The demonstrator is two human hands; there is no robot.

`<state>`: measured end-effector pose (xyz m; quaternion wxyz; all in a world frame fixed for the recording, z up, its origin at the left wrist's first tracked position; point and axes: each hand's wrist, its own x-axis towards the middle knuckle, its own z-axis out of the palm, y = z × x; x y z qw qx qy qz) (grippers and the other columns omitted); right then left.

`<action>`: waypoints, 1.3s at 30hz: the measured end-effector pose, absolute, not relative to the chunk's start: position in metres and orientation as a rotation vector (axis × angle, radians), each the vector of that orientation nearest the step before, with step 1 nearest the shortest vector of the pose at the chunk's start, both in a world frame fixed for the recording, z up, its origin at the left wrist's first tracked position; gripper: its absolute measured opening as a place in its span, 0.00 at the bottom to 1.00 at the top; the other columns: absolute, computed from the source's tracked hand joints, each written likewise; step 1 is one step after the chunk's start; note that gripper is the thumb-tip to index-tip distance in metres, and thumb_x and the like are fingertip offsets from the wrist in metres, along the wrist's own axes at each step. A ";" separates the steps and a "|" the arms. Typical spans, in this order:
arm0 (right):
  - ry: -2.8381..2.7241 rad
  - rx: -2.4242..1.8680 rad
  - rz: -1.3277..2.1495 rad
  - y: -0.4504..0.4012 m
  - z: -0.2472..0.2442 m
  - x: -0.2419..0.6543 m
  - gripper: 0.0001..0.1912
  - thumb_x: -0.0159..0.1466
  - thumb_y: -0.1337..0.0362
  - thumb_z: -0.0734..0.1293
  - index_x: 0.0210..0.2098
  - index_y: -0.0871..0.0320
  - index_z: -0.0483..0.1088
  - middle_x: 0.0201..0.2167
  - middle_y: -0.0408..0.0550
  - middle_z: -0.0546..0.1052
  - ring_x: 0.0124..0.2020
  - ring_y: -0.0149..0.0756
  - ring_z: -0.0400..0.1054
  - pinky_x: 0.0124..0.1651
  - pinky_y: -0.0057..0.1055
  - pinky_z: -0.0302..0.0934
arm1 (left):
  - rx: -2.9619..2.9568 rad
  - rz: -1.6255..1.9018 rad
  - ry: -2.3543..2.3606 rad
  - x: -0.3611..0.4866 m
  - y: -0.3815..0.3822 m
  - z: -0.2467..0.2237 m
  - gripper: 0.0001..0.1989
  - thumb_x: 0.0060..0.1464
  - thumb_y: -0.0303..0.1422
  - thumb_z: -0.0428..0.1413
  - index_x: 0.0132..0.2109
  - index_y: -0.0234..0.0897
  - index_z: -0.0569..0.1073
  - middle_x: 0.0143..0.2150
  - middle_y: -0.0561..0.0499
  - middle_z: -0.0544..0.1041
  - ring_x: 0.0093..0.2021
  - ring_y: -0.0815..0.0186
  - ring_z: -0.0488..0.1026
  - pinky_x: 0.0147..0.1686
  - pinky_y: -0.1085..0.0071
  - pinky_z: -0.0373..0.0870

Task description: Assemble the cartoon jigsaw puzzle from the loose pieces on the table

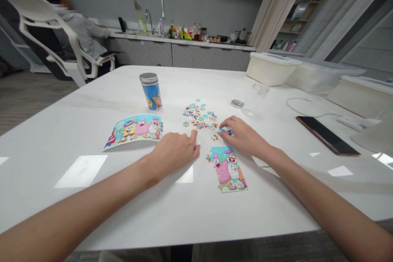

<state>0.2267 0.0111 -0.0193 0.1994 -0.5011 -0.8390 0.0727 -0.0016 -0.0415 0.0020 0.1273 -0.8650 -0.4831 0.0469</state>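
Pinched in my right hand (241, 133) is a small light-blue puzzle piece (220, 130), low over the table; a dark-blue piece shows by its fingers. My left hand (179, 147) has its index finger stretched to a yellow-pink piece at the near edge of the pile, thumb apart, other fingers curled. Loose puzzle pieces (199, 116) lie scattered beyond both hands. Nearer me is a joined puzzle section (229, 170) with a pink starfish and a figure in white. Left of my left hand, a curved picture sheet (135, 131) shows the cartoon characters.
A blue-filled jar (152, 92) with a metal lid stands at back left. An empty clear jar (255, 98) lies tipped near a loose lid (237, 103). Right are a phone (327, 135), a cable and storage boxes (273, 69). A person (80, 28) sits beyond the table.
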 end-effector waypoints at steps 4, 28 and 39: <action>-2.341 -1.407 0.202 0.012 -0.020 0.227 0.08 0.65 0.64 0.64 0.44 0.54 0.70 0.45 0.51 0.73 0.48 0.45 0.69 0.51 0.45 0.66 | -2.481 0.100 -1.419 -0.003 -0.041 -0.002 0.21 0.65 0.33 0.42 0.55 0.24 0.70 0.25 0.41 0.76 0.26 0.54 0.76 0.24 0.65 0.61; -2.589 -1.157 0.190 0.010 -0.014 0.221 0.16 0.69 0.69 0.59 0.52 0.54 0.72 0.58 0.52 0.72 0.62 0.47 0.63 0.62 0.49 0.60 | -2.481 0.140 -1.415 -0.002 -0.041 -0.002 0.21 0.66 0.35 0.41 0.57 0.24 0.68 0.26 0.40 0.77 0.27 0.53 0.77 0.25 0.64 0.65; -2.586 -1.168 0.271 0.008 -0.010 0.220 0.18 0.67 0.71 0.59 0.51 0.52 0.75 0.56 0.51 0.73 0.58 0.47 0.66 0.60 0.48 0.61 | -2.457 0.129 -1.381 -0.002 -0.040 -0.004 0.21 0.66 0.34 0.40 0.56 0.24 0.69 0.26 0.41 0.77 0.25 0.51 0.77 0.22 0.64 0.64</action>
